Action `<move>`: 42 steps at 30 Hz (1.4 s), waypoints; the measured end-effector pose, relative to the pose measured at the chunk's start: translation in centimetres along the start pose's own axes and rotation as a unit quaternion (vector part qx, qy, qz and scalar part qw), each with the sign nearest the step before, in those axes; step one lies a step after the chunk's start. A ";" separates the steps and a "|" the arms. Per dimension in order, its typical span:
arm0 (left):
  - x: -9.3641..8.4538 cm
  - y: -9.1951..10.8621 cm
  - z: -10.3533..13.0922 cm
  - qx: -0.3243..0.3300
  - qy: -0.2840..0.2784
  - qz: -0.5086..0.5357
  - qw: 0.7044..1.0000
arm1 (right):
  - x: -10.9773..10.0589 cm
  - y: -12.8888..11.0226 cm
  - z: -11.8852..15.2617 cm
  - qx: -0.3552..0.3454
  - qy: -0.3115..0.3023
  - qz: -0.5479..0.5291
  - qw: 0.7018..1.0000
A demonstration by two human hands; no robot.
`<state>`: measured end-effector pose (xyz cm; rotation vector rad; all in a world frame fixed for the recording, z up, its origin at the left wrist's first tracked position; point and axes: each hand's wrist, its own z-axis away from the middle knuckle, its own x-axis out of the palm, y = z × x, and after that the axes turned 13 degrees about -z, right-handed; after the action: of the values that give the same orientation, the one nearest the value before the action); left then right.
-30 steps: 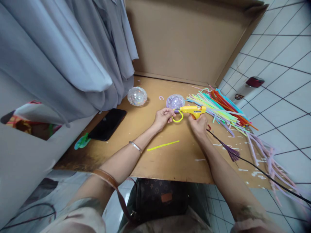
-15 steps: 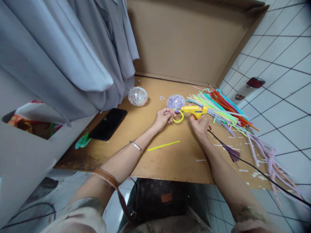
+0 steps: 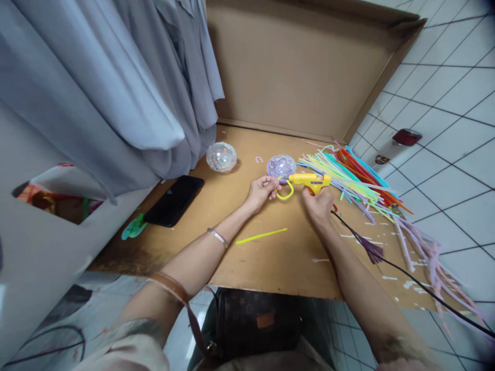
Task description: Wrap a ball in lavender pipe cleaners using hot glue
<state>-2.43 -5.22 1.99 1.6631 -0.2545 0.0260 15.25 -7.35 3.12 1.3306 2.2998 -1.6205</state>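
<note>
Between the fingertips of my left hand (image 3: 262, 194) is a yellow pipe cleaner (image 3: 286, 198), bent into an open loop. My right hand (image 3: 319, 204) is closed round the handle of a yellow glue gun (image 3: 309, 179). The gun's nozzle points left and meets the upper part of the loop, close to my left fingertips; whether it touches cannot be made out. Just behind the nozzle sits a clear ball with a purple tint (image 3: 281, 166). A straight yellow pipe cleaner (image 3: 261, 236) lies on the table nearer to me.
A second clear ball (image 3: 221, 156) stands at the back left, by a grey curtain (image 3: 154, 103). A black phone (image 3: 174, 201) lies on the left. Many coloured pipe cleaners (image 3: 348, 172) are heaped at the right. The gun's black cord (image 3: 410, 275) runs off to the right over the table (image 3: 286, 268).
The whole view has shifted slightly, with everything a little lower in the picture. Both hands keep their holds, and the glue gun stays at the yellow loop.
</note>
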 end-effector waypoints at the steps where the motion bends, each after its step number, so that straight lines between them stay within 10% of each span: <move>1: 0.0 0.0 0.0 0.001 0.000 0.000 1.000 | 0.0 0.0 0.0 0.001 0.002 -0.001 1.000; 18: 0.0 0.1 0.1 -0.004 -0.004 -0.003 1.000 | -1.1 2.2 -2.4 0.019 0.013 -0.031 0.999; 29: -0.3 -0.3 0.1 0.000 0.001 -0.029 1.000 | -3.5 6.8 -5.5 0.099 0.030 0.136 0.985; 42: -0.2 -0.2 0.2 -0.001 0.007 -0.038 0.999 | -3.3 6.5 -4.6 0.053 -0.009 0.291 0.955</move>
<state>-2.65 -5.34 1.75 1.6685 -0.1811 -0.0190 23.48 -5.20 1.83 1.7809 1.5904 -1.5409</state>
